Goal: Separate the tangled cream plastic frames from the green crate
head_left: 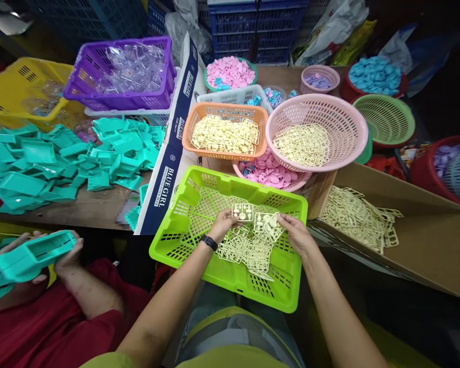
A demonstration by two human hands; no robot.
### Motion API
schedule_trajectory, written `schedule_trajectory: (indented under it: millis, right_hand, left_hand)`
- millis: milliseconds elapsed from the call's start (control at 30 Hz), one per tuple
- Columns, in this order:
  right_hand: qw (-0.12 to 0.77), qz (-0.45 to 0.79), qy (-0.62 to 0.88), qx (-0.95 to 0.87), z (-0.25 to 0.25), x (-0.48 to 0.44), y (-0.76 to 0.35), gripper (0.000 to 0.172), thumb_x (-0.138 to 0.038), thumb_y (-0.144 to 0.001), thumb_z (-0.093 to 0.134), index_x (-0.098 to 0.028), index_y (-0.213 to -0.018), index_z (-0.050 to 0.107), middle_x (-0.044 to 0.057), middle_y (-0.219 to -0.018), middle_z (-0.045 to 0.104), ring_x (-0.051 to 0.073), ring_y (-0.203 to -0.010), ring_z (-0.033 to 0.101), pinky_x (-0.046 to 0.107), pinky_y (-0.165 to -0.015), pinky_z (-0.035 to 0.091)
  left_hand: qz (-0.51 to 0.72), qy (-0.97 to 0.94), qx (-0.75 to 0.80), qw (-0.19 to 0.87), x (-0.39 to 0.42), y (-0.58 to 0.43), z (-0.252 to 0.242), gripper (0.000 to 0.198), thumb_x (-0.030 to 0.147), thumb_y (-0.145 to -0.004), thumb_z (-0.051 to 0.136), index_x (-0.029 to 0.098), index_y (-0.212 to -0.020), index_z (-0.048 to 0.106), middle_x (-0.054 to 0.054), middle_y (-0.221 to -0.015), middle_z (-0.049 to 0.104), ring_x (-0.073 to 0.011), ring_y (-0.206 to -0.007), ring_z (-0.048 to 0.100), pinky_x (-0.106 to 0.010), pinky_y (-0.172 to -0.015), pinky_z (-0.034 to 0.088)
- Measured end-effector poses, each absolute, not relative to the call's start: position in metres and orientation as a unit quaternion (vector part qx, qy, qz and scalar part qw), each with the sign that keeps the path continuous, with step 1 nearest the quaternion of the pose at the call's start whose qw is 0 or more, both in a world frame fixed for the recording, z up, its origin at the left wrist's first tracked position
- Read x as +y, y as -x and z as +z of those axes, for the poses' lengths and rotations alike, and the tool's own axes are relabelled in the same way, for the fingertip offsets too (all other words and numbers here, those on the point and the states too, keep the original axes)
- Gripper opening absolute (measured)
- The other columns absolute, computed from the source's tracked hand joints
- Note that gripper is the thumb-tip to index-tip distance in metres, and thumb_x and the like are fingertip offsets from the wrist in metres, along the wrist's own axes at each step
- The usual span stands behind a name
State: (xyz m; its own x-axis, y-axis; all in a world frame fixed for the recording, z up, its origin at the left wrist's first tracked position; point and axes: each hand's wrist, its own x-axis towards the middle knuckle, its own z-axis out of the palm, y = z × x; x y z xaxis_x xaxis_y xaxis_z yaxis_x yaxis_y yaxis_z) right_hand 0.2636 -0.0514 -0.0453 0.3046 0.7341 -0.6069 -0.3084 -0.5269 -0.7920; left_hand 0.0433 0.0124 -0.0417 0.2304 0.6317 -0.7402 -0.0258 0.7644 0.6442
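A lime green basket (184, 202) rests on my lap and holds a heap of cream plastic part frames (249, 250). My left hand (224, 222), with a black wristband, pinches one cream frame (242, 211) held up over the basket. My right hand (297, 232) grips a second cream frame (267, 224) right beside it. Both hands are closed on their frames above the heap.
An orange basket (226, 110) and a pink round basket (341, 128) hold cream pieces. A cardboard box (425, 230) at right holds more frames. Teal trays (61, 158) cover the table at left. A person in red at left holds a teal tray (32, 255). Behind stand purple and yellow crates.
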Motion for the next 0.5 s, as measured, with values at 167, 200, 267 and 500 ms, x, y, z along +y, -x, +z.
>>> schedule_trajectory:
  millis: [167, 200, 267, 500]
  right_hand:
    - [0.495, 0.577, 0.634, -0.145, -0.019, -0.051, -0.255, 0.066, -0.064, -0.036, 0.093, -0.023, -0.082, 0.071, 0.001, -0.089, 0.072, 0.019, -0.097, 0.061, 0.034, -0.101, 0.045]
    - [0.497, 0.581, 0.627, -0.15, -0.017, -0.05, -0.251, 0.065, -0.066, -0.039, 0.092, -0.023, -0.083, 0.069, 0.001, -0.089, 0.072, 0.021, -0.097, 0.062, 0.035, -0.099, 0.046]
    - [0.505, 0.589, 0.61, -0.163, -0.015, -0.041, -0.243, 0.064, -0.067, -0.045, 0.089, -0.023, -0.085, 0.065, 0.003, -0.087, 0.072, 0.023, -0.095, 0.064, 0.038, -0.095, 0.049]
    - [0.559, 0.552, 0.558, -0.267, 0.018, 0.114, -0.203, 0.015, -0.032, -0.089, 0.056, -0.019, -0.096, 0.056, 0.009, -0.101, 0.068, 0.019, -0.092, 0.065, 0.038, -0.089, 0.055]
  left_hand:
    - [0.231, -0.283, 0.49, 0.791, 0.007, -0.055, -0.03, 0.018, 0.011, -0.077, 0.078, 0.011, -0.09, 0.066, -0.003, -0.073, 0.074, -0.012, -0.064, 0.07, -0.023, -0.07, 0.055]
    - [0.234, -0.292, 0.465, 0.803, 0.006, -0.059, -0.026, 0.026, 0.017, -0.072, 0.084, 0.011, -0.091, 0.067, -0.003, -0.074, 0.074, -0.0124, -0.065, 0.07, -0.024, -0.071, 0.056]
    - [0.24, -0.312, 0.427, 0.814, 0.011, -0.064, -0.016, 0.043, 0.029, -0.062, 0.092, 0.011, -0.093, 0.068, -0.005, -0.077, 0.075, -0.0123, -0.065, 0.068, -0.026, -0.071, 0.056]
    - [0.408, -0.388, 0.395, 0.725, 0.099, -0.048, 0.053, 0.037, 0.047, -0.088, 0.068, 0.011, -0.097, 0.067, -0.011, -0.092, 0.076, -0.0138, -0.079, 0.07, -0.028, -0.079, 0.057]
